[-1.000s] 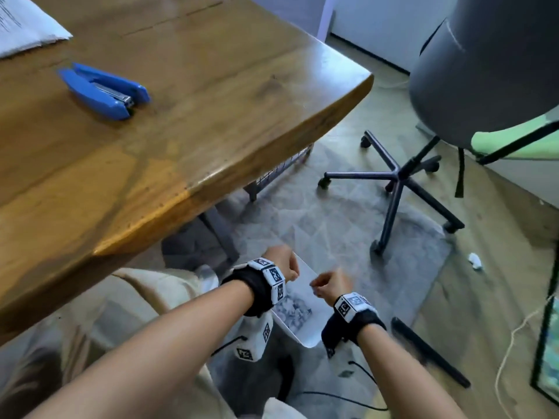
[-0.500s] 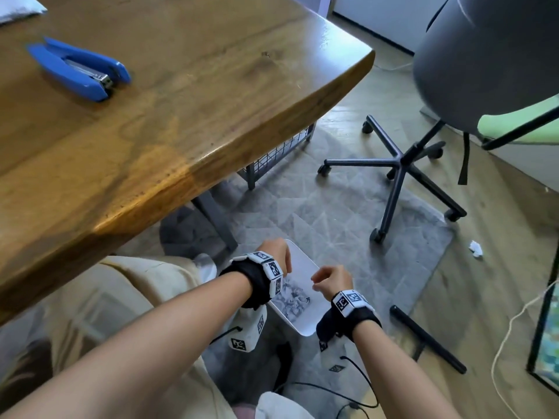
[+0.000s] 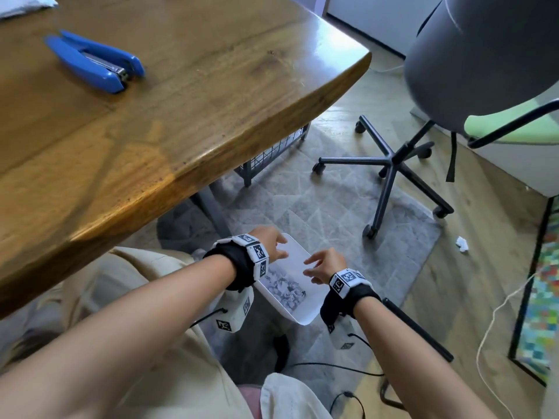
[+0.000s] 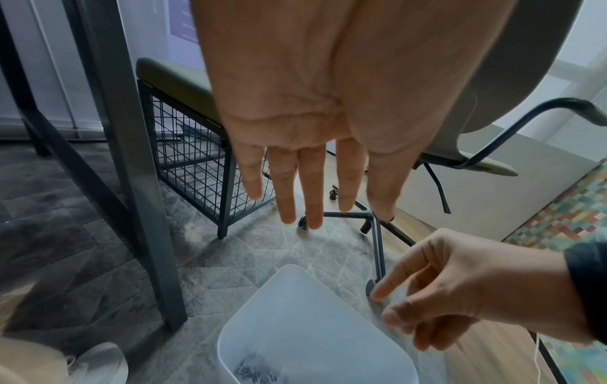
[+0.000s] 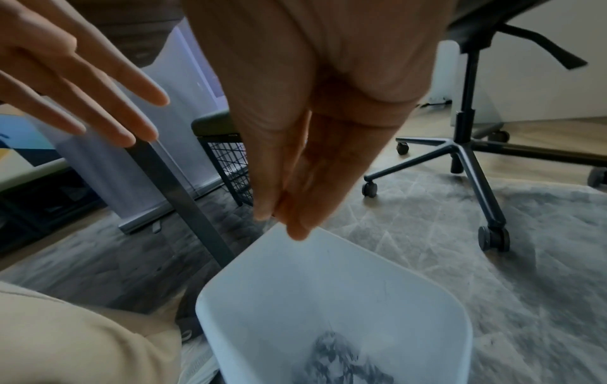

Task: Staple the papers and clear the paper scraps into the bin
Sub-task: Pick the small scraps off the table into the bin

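Left hand [image 3: 270, 241] hovering over the bin's [image 3: 298, 252] far-left rim, fingers [image 4: 310, 187] straight and spread, holding nothing. Right hand [image 3: 325, 264] hanging above the bin's right side, fingers extended and loosely bunched near the thumb, also holding nothing. Bin standing on the grey rug [image 3: 332, 207] between the two wrists, just beside the person's knee [image 3: 127, 285]; scraps [image 3: 282, 287] lying heaped at its bottom. One more crumpled scrap [image 3: 462, 244] lying on the bare floor, well to the right past the rug's edge. Stapler [image 3: 93, 65] resting on the table [image 3: 211, 116] at upper left, papers [image 3: 21, 4] peeking in at the table's far-left corner. Wire rack [image 3: 272, 155] standing under the table's edge, chair [image 3: 390, 167] standing beyond the bin with its base on the rug. Black bar [image 3: 417, 328] lying on the floor beside the right wrist.
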### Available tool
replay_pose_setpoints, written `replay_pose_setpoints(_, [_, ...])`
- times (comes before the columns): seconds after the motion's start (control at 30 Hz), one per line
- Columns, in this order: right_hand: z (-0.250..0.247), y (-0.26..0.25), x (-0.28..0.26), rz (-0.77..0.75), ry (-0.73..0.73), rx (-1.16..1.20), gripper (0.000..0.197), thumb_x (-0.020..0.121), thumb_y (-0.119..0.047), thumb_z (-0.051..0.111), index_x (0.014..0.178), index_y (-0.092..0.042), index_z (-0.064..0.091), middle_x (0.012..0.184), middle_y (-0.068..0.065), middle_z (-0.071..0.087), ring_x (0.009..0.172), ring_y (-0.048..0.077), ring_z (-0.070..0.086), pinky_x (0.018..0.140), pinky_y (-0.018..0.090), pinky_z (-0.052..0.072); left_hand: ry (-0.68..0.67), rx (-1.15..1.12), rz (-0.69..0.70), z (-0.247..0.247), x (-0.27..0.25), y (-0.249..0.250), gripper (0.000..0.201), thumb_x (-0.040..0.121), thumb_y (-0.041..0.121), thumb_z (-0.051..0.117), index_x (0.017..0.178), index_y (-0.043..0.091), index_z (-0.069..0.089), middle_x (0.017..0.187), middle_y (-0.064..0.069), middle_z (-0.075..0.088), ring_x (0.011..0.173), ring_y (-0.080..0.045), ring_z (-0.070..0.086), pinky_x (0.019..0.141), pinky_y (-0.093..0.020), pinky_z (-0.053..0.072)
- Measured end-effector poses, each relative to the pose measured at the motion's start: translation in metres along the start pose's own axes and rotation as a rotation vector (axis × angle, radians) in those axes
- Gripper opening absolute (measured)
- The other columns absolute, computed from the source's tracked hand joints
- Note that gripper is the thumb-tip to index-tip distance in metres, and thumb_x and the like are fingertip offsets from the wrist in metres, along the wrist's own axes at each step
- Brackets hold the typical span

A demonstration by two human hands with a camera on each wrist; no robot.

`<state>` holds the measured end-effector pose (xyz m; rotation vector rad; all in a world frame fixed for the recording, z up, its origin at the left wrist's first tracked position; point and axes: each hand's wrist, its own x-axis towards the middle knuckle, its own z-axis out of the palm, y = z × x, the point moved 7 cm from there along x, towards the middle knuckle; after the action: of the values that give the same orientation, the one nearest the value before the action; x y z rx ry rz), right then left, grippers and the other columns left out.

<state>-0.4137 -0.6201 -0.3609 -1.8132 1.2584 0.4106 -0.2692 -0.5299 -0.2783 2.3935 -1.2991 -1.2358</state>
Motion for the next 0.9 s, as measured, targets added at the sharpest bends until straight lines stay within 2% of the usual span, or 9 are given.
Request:
replay_pose_setpoints(0.07, [-0.008, -0.011, -0.006, -0.007, -0.006, -0.028, 0.014, 0.078, -0.023, 0.076, 0.078, -0.010, 0.071, 0.059, 0.001, 0.065, 0.048, 0.012, 0.062, 0.064, 0.029, 0.060, -0.017, 0.003, 0.005, -0.009, -0.007, 0.000, 0.052, 0.087, 0.037, 0.063, 0.134, 0.015, 0.053, 0.132, -0.008, 0.059, 0.122, -0.021, 0.056, 0.102, -0.027, 0.041])
replay_pose_setpoints(0.13, [-0.018, -0.028, -0.014, -0.021, -0.004, -0.033, 0.021, 0.084, -0.029, 0.069, 0.076, -0.009, 0.070, 0.066, 0.004, 0.067, 0.051, 0.016, 0.063, 0.063, 0.030, 0.060, -0.016, 0.015, 0.021, -0.019, -0.019, 0.001, 0.054, 0.087, 0.040, 0.062, 0.135, 0.016, 0.052, 0.131, -0.007, 0.061, 0.120, -0.021, 0.057, 0.100, -0.026, 0.041])
replay_pose_setpoints(0.23, [-0.031, -0.061, -0.032, -0.063, -0.013, -0.106, 0.019, 0.088, -0.023, 0.062, 0.092, -0.006, 0.069, 0.077, 0.012, 0.066, 0.059, 0.021, 0.064, 0.058, 0.030, 0.059, 0.005, 0.049, 0.061, -0.036, -0.044, 0.001, 0.056, 0.087, 0.040, 0.061, 0.136, 0.017, 0.050, 0.131, -0.005, 0.060, 0.121, -0.019, 0.056, 0.101, -0.025, 0.040])
replay_pose_setpoints(0.37, [-0.042, -0.126, -0.066, -0.234, -0.092, -0.254, 0.020, 0.087, -0.018, 0.061, 0.104, -0.012, 0.069, 0.089, 0.008, 0.066, 0.069, 0.019, 0.063, 0.060, 0.032, 0.060, 0.034, 0.081, 0.115, -0.071, -0.085, 0.002, 0.053, 0.087, 0.040, 0.061, 0.135, 0.018, 0.051, 0.127, -0.004, 0.062, 0.116, -0.019, 0.059, 0.098, -0.026, 0.043])
replay_pose_setpoints(0.47, [-0.052, -0.186, -0.102, -0.390, -0.127, -0.337, 0.025, 0.087, -0.012, 0.060, 0.111, -0.014, 0.066, 0.094, 0.003, 0.067, 0.071, 0.016, 0.062, 0.058, 0.026, 0.058, 0.087, 0.099, 0.205, -0.106, -0.127, 0.010, 0.046, 0.089, 0.038, 0.059, 0.130, 0.018, 0.055, 0.118, -0.002, 0.067, 0.106, -0.017, 0.063, 0.089, -0.023, 0.046])
replay_pose_setpoints(0.6, [-0.065, -0.272, -0.154, -0.632, -0.114, -0.418, 0.020, 0.083, -0.005, 0.059, 0.091, -0.020, 0.069, 0.084, 0.003, 0.071, 0.064, 0.012, 0.065, 0.057, 0.025, 0.058, 0.211, 0.131, 0.292, -0.158, -0.196, 0.006, 0.037, 0.088, 0.037, 0.060, 0.122, 0.023, 0.061, 0.106, 0.003, 0.069, 0.092, -0.011, 0.064, 0.079, -0.020, 0.046])
replay_pose_setpoints(0.7, [-0.066, -0.333, -0.193, -0.791, -0.122, -0.386, 0.018, 0.080, -0.006, 0.064, 0.080, -0.023, 0.070, 0.072, 0.001, 0.071, 0.059, 0.012, 0.067, 0.052, 0.023, 0.055, 0.324, 0.134, 0.261, -0.194, -0.245, -0.022, 0.034, 0.088, 0.035, 0.061, 0.119, 0.021, 0.063, 0.103, 0.002, 0.068, 0.089, -0.011, 0.064, 0.080, -0.022, 0.050])
replay_pose_setpoints(0.8, [-0.050, -0.385, -0.221, -0.934, -0.135, -0.386, 0.016, 0.083, -0.005, 0.064, 0.083, -0.020, 0.071, 0.078, 0.006, 0.071, 0.062, 0.016, 0.065, 0.055, 0.022, 0.055, 0.418, 0.140, 0.158, -0.221, -0.288, -0.067, 0.036, 0.088, 0.036, 0.061, 0.120, 0.020, 0.063, 0.108, 0.000, 0.066, 0.094, -0.012, 0.063, 0.085, -0.028, 0.052])
replay_pose_setpoints(0.9, [-0.016, -0.421, -0.238, -1.036, -0.072, -0.602, 0.013, 0.085, -0.015, 0.063, 0.094, -0.020, 0.071, 0.081, -0.011, 0.067, 0.071, 0.014, 0.065, 0.063, 0.015, 0.051, 0.493, 0.244, -0.012, -0.232, -0.325, -0.124, 0.046, 0.088, 0.041, 0.057, 0.128, 0.019, 0.056, 0.122, -0.001, 0.059, 0.107, -0.014, 0.057, 0.091, -0.025, 0.045])
